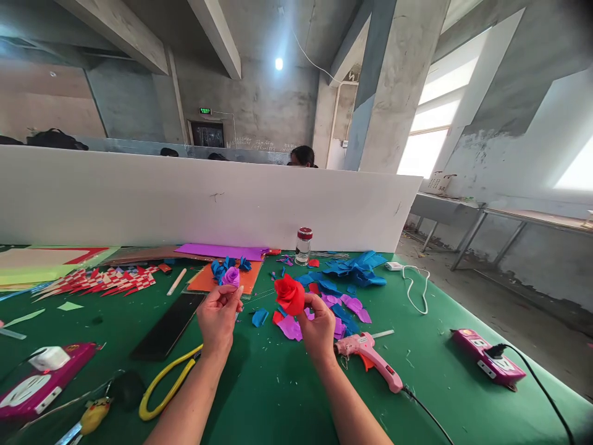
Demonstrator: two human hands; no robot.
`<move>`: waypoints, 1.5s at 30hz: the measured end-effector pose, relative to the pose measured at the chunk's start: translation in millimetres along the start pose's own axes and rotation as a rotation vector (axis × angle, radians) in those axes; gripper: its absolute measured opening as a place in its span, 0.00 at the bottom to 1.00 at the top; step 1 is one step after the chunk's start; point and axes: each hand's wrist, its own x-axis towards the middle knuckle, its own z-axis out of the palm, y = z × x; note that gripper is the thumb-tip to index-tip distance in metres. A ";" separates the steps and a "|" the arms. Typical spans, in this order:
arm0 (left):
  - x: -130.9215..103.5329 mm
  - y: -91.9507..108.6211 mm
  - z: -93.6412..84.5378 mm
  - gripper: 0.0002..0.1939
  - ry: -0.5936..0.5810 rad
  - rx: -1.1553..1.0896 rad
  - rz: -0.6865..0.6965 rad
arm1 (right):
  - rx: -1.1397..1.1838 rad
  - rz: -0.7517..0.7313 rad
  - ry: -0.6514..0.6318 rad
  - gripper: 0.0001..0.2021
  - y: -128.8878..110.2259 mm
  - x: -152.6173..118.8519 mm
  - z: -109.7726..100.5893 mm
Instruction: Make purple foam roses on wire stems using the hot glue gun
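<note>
Pinched in the fingers of my left hand (217,315) is a small purple paper rose (230,278). A larger red paper rose (290,294) is held upright by my right hand (320,327), its fingers closed at the base of the bloom. Blue paper flowers (227,267) lie just behind the purple rose, on an orange sheet (250,281). Purple paper petals (291,327) and blue paper pieces (356,269) are scattered behind and beside the red rose. To the right of my right hand rests a pink glue gun (375,358).
Yellow-handled scissors (169,380) and a dark flat slab (169,327) lie left. A clear jar with a red lid (304,246) stands near the white partition (259,204). Purple power strips (488,358) with cables sit at both sides. Red-and-white checked paper strips (106,281) lie back left.
</note>
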 end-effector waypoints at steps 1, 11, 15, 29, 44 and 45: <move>-0.1 0.0 0.0 0.10 -0.003 -0.003 -0.004 | 0.002 -0.008 -0.001 0.02 -0.2 -0.4 0.4; -1.7 2.8 1.2 0.10 0.000 -0.019 -0.028 | 0.038 -0.028 -0.028 0.02 0.9 -1.2 0.5; -2.2 4.5 2.0 0.09 0.001 -0.024 -0.034 | 0.108 0.024 -0.050 0.02 5.2 -1.7 1.3; -3.0 5.2 1.9 0.09 -0.008 -0.002 -0.019 | 0.287 0.157 -0.059 0.06 5.1 -0.2 3.2; -2.6 4.5 2.4 0.09 -0.001 -0.011 -0.032 | 0.321 0.200 -0.120 0.11 4.3 1.7 2.4; -2.7 4.7 2.3 0.09 -0.003 -0.003 -0.039 | 0.311 0.184 -0.123 0.11 4.7 1.4 2.5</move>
